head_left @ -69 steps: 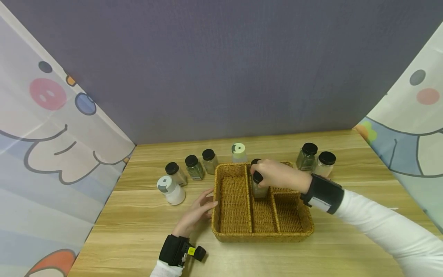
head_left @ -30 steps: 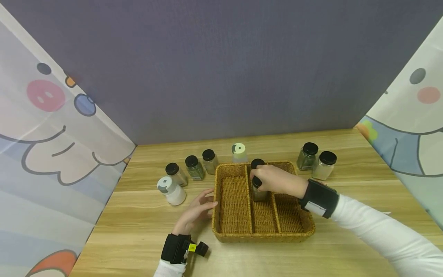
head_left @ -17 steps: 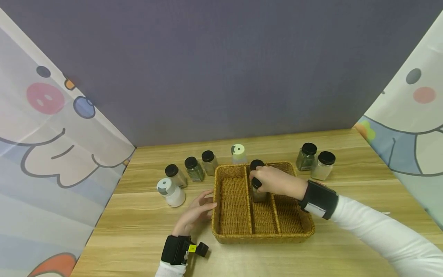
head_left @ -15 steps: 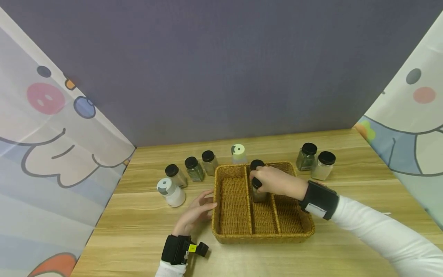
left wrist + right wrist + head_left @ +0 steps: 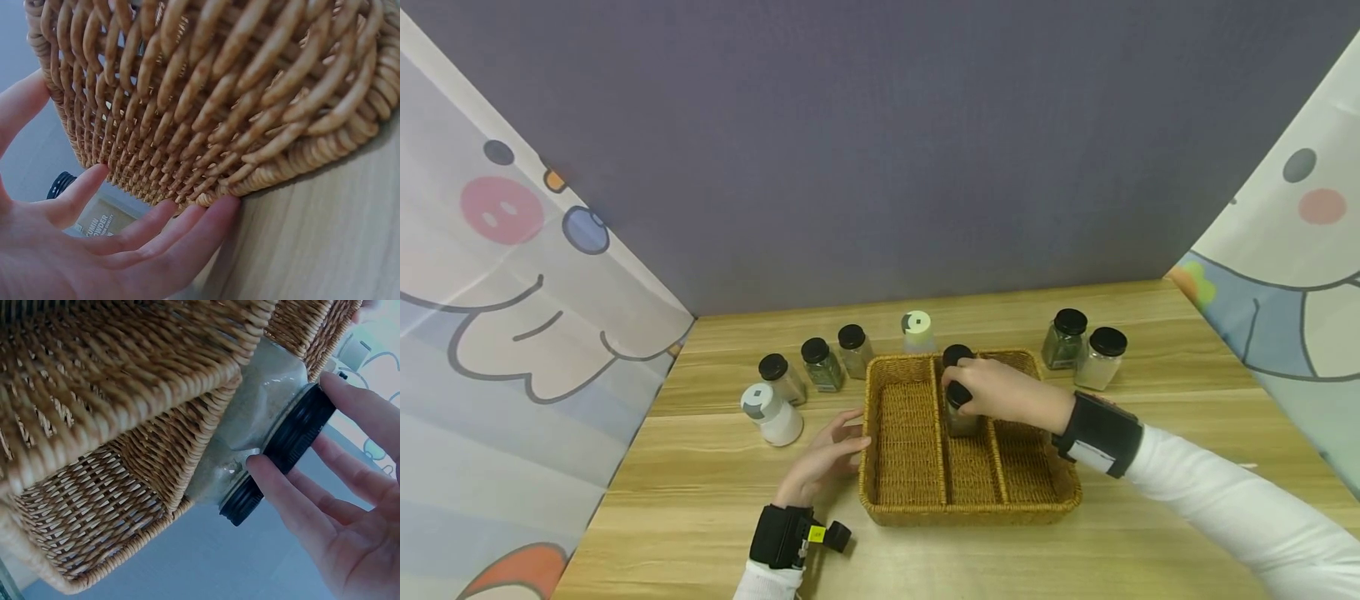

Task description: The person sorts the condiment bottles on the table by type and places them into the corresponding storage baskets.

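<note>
In the head view my right hand [image 5: 992, 387] reaches into the wicker basket [image 5: 973, 515] and grips a black-lidded spice jar [image 5: 962, 425] in the middle compartment. Its thumb and fingertips lie around the lid [image 5: 303, 428] in the right wrist view, and pale contents show through the glass. Right behind it is a second jar with a black lid [image 5: 957, 354], its body largely hidden. My left hand [image 5: 820, 468] touches the basket's left side with extended fingers. In the left wrist view its fingertips rest against the woven wall [image 5: 181, 106].
Left of the basket stand a white jar [image 5: 781, 425] and several black-lidded jars [image 5: 823, 372]. A jar with a pale yellow lid [image 5: 917, 325] stands behind it. Two more jars, one green-filled [image 5: 1063, 346] and one whitish [image 5: 1099, 367], are at the right. A grey wall [image 5: 880, 167] rises behind.
Since the earliest frame, my right hand and the gripped jar have shifted slightly toward the front of the compartment, showing more of the rear jar's lid. My left hand stays at the basket.
</note>
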A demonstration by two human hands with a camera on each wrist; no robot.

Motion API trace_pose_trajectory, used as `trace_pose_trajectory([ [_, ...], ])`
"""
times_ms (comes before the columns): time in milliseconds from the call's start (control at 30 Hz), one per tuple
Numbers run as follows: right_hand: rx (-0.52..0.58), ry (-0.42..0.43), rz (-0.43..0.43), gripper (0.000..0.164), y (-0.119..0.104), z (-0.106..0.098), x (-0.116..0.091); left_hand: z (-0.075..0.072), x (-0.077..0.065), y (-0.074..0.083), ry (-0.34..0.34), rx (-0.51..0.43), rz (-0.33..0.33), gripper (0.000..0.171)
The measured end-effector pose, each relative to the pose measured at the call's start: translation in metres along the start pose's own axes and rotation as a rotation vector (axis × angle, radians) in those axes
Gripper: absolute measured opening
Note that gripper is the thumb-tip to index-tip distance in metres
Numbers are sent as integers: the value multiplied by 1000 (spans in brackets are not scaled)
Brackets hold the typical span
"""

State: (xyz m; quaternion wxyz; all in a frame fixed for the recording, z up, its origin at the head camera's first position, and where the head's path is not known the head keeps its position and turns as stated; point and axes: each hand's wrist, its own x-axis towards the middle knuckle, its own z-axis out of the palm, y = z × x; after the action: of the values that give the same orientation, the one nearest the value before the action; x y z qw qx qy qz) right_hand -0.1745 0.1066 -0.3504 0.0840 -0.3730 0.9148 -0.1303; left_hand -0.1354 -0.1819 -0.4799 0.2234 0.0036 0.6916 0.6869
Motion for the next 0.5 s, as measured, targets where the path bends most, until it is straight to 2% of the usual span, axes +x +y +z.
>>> trace_pose_trajectory([
  [167, 5, 13, 4, 38, -1, -4, -1, 3, -3, 5, -1, -10, -1, 69],
  [400, 4, 100, -47, 39, -1, -17, -6, 8, -10, 16, -18, 3, 15, 69],
  [500, 27, 137, -40, 39, 1, -27, -8, 10, -13, 19, -14, -1, 16, 69],
])
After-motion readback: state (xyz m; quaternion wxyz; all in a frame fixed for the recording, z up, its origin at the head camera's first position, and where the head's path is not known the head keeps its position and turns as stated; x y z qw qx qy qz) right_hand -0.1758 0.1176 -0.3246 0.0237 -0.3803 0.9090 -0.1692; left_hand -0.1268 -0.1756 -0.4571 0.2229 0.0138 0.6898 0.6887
